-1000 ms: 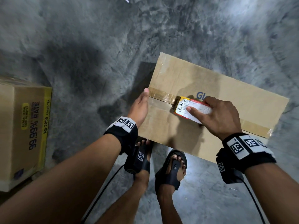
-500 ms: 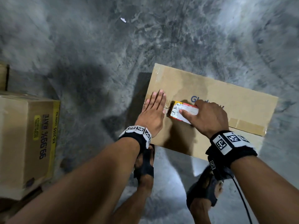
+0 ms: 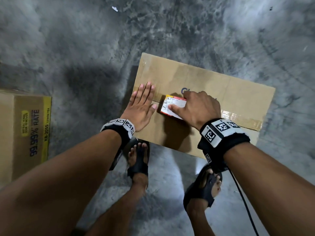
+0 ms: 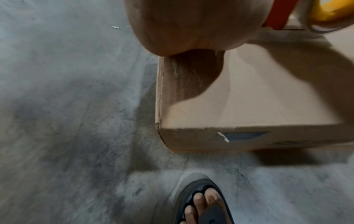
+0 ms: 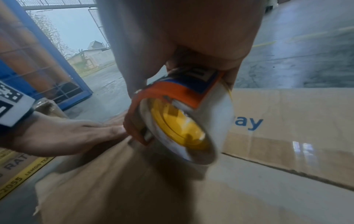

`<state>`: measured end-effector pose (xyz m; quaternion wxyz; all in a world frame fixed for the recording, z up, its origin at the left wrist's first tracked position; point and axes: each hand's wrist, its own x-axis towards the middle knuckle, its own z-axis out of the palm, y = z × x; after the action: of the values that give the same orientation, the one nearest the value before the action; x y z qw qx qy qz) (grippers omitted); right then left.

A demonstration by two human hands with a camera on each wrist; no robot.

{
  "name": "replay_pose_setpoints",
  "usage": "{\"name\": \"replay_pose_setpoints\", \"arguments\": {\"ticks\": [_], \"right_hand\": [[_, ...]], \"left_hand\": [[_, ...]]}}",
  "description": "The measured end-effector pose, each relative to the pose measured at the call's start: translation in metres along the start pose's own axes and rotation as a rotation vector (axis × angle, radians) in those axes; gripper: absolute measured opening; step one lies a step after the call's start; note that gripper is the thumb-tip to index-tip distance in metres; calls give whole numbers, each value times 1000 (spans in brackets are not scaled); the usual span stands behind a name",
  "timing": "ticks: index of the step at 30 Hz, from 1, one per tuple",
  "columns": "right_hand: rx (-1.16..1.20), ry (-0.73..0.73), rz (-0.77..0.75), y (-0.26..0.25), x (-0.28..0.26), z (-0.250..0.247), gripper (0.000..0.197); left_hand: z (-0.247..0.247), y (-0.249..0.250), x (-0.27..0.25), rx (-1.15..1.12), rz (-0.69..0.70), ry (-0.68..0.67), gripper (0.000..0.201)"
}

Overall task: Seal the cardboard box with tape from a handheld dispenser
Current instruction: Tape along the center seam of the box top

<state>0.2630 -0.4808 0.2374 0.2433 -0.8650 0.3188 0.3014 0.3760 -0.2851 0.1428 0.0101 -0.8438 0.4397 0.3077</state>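
Two hands meet on the box [image 3: 221, 92] seam: left hand [image 3: 142, 106] flat, fingers straight; right hand [image 3: 197, 108] clamps the tape dispenser [image 3: 172, 106] just beside it, seam running rightward.

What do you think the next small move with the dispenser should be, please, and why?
Probably draw the dispenser, gripped by the right hand, on towards the left hand, which lies flat at the box end. Glossy tape covers the seam behind it, while the short stretch of seam ahead looks bare.
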Motion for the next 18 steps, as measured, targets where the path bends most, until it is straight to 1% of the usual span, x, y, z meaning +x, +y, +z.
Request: {"name": "replay_pose_setpoints", "arguments": {"ticks": [2,4,8,10,16,18], "right_hand": [[22,-17,-2,17,-8,-4,53],[25,-25,9,44,-19,-9,50],[-15,-30,99,107,-40,-14,50],[-16,-22,140,125,-45,-15,51],[-23,-17,144,125,-38,-4,52],[-29,-10,155,122,-37,0,53]], "left_hand": [[0,-1,0,8,3,5,64],[1,0,1,24,-4,15,66],[5,4,1,58,-8,38,68],[6,4,1,55,1,57,69],[7,3,2,19,-25,56,67],[8,8,1,18,-57,82,66]]}}
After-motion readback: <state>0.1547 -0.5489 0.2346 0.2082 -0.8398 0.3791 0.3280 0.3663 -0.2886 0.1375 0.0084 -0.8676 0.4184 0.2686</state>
